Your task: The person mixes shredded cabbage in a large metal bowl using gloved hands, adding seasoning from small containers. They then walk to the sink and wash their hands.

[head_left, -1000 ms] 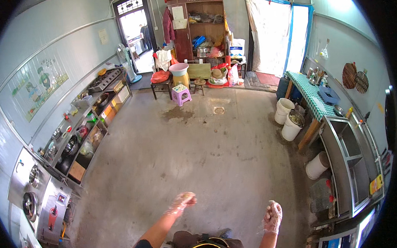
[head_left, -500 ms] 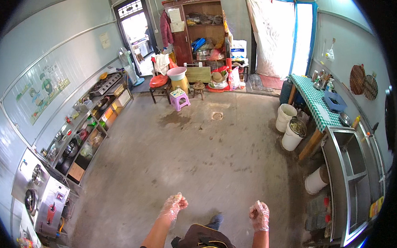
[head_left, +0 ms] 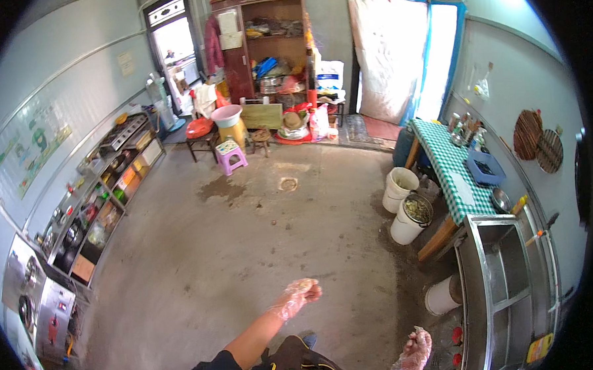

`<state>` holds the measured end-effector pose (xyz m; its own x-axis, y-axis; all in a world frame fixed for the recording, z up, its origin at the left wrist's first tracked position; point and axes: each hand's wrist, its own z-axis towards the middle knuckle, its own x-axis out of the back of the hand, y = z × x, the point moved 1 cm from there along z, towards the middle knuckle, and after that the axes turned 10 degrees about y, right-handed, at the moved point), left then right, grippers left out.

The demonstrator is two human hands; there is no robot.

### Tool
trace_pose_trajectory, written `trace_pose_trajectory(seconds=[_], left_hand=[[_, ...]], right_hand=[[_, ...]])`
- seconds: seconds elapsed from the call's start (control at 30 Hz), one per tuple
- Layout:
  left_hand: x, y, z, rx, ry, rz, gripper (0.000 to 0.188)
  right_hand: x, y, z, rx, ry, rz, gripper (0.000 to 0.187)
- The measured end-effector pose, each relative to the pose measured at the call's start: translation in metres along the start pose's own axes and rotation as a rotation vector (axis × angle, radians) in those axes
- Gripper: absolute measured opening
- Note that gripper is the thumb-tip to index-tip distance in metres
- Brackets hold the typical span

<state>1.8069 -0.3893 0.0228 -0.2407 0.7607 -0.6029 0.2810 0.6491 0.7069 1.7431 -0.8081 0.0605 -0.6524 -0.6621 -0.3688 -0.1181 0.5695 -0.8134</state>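
Observation:
My left hand (head_left: 299, 298), in a clear plastic glove, is held over the floor ahead of my body with its fingers curled closed. No object shows in it. At the lower right, my right hand (head_left: 413, 353) wears the same kind of glove, and its fingers are bent in too. Nothing can be seen held there either. The loose glove film blurs the fingertips of both. Closest to the right hand is the steel sink (head_left: 489, 286), with red-capped containers beneath it; the hand is apart from them.
Beyond the sink stands a table with a green checked cloth (head_left: 444, 155). White buckets (head_left: 407, 230) are on the floor beside it. Steel shelving (head_left: 106, 216) lines the left wall. At the back are a purple stool (head_left: 231, 161), a pink basin (head_left: 226, 115) and a cabinet (head_left: 238, 68).
The view has turned right and moved forward, bringing the sink, table and buckets closer. My left hand has swung rightward across my front; the right hand has dropped lower.

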Motion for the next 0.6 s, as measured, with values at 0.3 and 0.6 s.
trace_pose_trajectory(seconds=[0.3,0.6], left_hand=[[-0.232,-0.061,0.101,0.272,-0.427,0.092,0.039],[-0.402,-0.152,0.159,0.330,-0.451,0.062,0.032]], right_hand=[[0.039,-0.095,0.060,-0.016,0.139,-0.028,0.027],[0.106,-0.182,0.226,0.085,0.043,0.121,0.019]])
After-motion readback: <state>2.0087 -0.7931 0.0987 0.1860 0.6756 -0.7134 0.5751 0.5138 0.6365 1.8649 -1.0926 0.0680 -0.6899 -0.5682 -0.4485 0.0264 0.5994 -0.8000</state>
